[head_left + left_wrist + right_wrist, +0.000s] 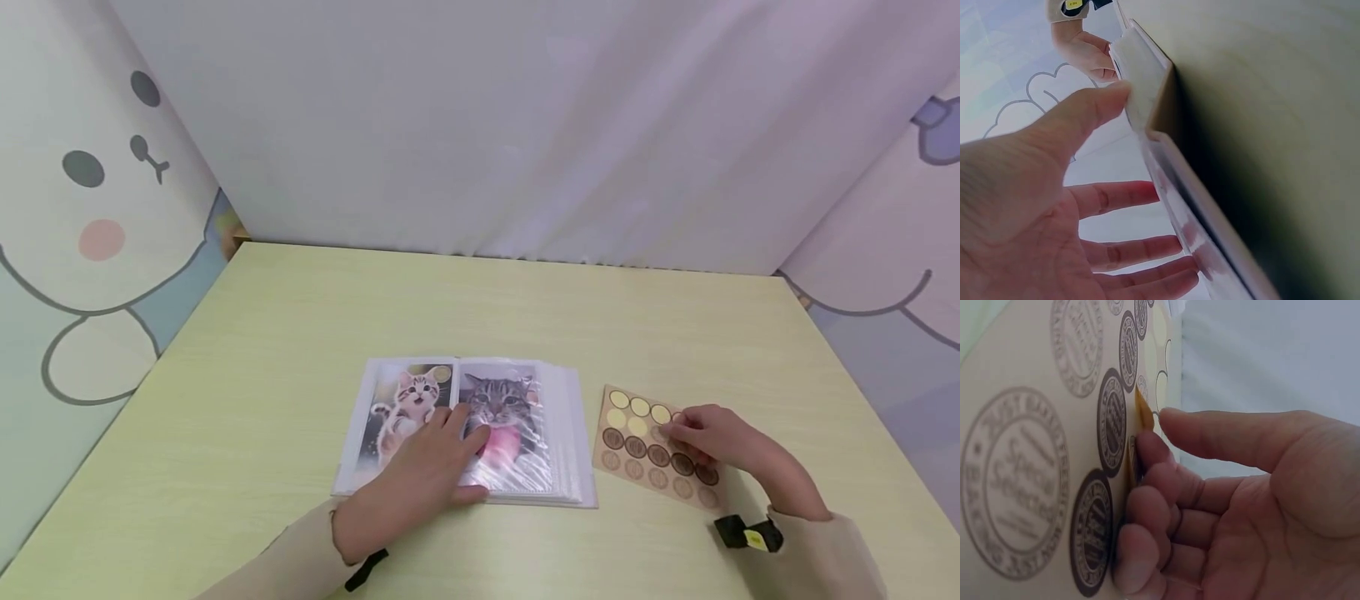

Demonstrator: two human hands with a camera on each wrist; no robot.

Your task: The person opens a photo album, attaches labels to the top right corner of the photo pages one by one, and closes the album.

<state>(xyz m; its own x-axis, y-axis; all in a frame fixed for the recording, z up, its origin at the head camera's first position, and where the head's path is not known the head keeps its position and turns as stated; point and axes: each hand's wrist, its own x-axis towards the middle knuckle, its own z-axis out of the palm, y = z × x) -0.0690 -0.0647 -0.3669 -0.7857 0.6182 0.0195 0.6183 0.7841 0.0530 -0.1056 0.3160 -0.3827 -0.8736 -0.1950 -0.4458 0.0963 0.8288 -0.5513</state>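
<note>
A photo album lies spread on the table, with a kitten photo on the left page and a grey tabby photo on the right. My left hand rests across the album's middle, fingers loosely extended over both pages and thumb at the lower edge. To the album's right is a brown sheet of round stickers in yellow, dark and tan rows. My right hand is over its right side. In the right wrist view, thumb and forefinger pinch a golden sticker, its edge lifted off the sheet.
One round gold sticker sits on the kitten photo's upper right corner. The pale wooden table is bordered by a light curtain at the back and cartoon-printed cloth at the sides.
</note>
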